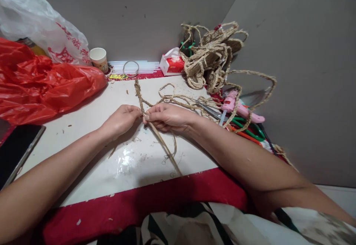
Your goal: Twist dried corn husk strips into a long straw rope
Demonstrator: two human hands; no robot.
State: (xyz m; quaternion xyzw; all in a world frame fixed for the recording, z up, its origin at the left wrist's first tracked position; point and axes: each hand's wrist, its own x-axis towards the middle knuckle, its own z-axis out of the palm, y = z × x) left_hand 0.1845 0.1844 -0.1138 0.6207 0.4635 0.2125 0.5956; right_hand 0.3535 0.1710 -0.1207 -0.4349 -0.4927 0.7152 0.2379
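A brown cord-wrapped stem [164,146] slants across the white board, its thicker braided upper end [138,91] pointing away from me. My left hand [124,121] pinches it from the left, fingers closed near the middle. From the right, my right hand [168,117] closes thumb and fingers on the same spot, its fingertips almost touching the left ones. A thin braided cord [180,98] runs from the stem to the right behind my right hand. Below that hand hangs a loose strand [175,145].
Coiled straw rope [211,59] is heaped at the back right, with a pink glue gun [236,106] and scissors [207,109] nearby. A tissue pack [174,65], paper cup [98,59], red plastic bag [47,85] and phone [19,150] also lie around the white board [91,174].
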